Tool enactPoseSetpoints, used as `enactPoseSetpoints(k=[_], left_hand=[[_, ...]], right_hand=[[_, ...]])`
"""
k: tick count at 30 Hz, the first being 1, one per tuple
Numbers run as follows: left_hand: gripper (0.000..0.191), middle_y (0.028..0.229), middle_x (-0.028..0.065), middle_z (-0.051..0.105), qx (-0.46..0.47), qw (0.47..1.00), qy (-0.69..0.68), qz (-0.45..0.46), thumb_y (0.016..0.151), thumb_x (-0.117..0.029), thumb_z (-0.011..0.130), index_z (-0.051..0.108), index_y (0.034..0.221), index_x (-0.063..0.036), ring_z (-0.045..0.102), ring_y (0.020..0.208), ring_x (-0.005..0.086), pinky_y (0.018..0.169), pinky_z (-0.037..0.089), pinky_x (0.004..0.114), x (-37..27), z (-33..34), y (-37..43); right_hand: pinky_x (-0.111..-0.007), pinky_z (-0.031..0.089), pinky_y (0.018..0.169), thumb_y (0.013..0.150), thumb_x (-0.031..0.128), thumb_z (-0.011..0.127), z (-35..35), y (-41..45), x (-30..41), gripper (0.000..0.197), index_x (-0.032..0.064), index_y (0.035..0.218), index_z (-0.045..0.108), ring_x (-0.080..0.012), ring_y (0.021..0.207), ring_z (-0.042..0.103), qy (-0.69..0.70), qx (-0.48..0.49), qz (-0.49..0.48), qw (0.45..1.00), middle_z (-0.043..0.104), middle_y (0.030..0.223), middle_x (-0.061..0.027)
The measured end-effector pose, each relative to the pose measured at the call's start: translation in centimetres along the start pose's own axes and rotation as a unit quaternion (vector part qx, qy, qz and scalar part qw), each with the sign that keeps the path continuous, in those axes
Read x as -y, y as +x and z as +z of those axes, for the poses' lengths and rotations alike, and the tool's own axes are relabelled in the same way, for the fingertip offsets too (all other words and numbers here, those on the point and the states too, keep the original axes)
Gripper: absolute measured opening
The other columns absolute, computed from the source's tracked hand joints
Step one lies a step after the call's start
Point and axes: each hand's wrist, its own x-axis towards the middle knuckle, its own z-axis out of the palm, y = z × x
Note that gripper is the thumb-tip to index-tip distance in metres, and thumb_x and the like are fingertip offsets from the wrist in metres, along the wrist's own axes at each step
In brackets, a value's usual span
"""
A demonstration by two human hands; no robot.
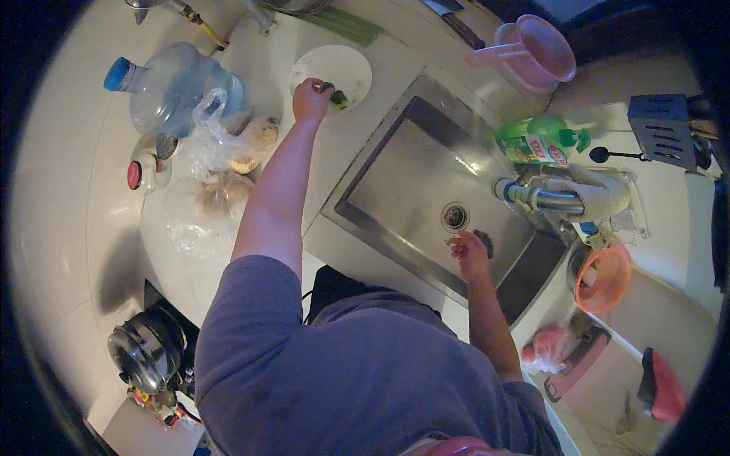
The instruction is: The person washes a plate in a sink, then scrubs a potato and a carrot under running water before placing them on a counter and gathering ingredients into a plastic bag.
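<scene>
My left hand point(311, 101) reaches over a white plate point(356, 65) on the counter. Its fingers pinch a small dark green piece of food point(327, 88). Against it on the plate lies another dark green piece point(339, 99), yellowish at one end. Inside the stainless steel sink point(393, 165), my right hand point(472, 256) is beside the drain point(455, 216). A small pale scrap point(450, 241) shows at its fingertips, too small to name. A dark clump point(485, 244) lies on the sink floor, partly behind that hand.
A faucet point(547, 200) and a green soap bottle point(539, 139) stand along the sink's right side. Pink dippers point(547, 48) and a knife point(462, 29) lie beyond. Leftward are a large water jug point(182, 88), plastic bags point(217, 154) and a lidded pot point(142, 353). An orange bowl point(613, 290) sits at right.
</scene>
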Motion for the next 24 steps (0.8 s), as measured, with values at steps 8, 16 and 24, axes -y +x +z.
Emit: enactPoseSetpoints(k=[8,16,24], left_hand=[[0.033,0.083,0.0142,0.061,0.154,0.952,0.257,0.066,0.068,-0.029,0.064,0.06,0.088,-0.0035,0.058,0.078,0.0285,0.07,0.046,0.037,2.5,0.7,2.4],[0.024,0.088,0.0126,0.059,0.42,0.725,-0.534,-0.113,0.079,-0.009,0.051,0.051,0.102,-0.0027,0.058,0.075,0.021,0.068,0.049,0.033,-12.8,9.2,-10.6],[0.037,0.098,0.0134,0.053,0.378,0.485,-0.695,-0.373,0.075,-0.004,0.051,0.045,0.112,-0.0069,0.054,0.083,0.0235,0.066,0.047,0.035,-22.6,19.3,-23.0]], right_hand=[[-0.025,0.045,0.053,0.082,0.016,0.053,3.8,-2.3,0.8,0.02,0.002,0.096,0.054,-0.0144,0.059,0.054,-0.114,0.017,-0.055,0.992,0.059,0.077,-0.0099],[-0.025,0.046,0.055,0.081,0.015,0.053,0.5,-0.7,0.9,0.02,0.0022,0.096,0.053,-0.0137,0.061,0.055,0.011,0.023,-0.018,1.0,0.059,0.077,-0.0091],[-0.024,0.044,0.051,0.076,0.009,0.054,-2.8,-3.2,3.2,0.017,0.004,0.093,0.052,-0.0134,0.058,0.053,-0.08,0.011,-0.056,0.995,0.058,0.074,-0.0082]])
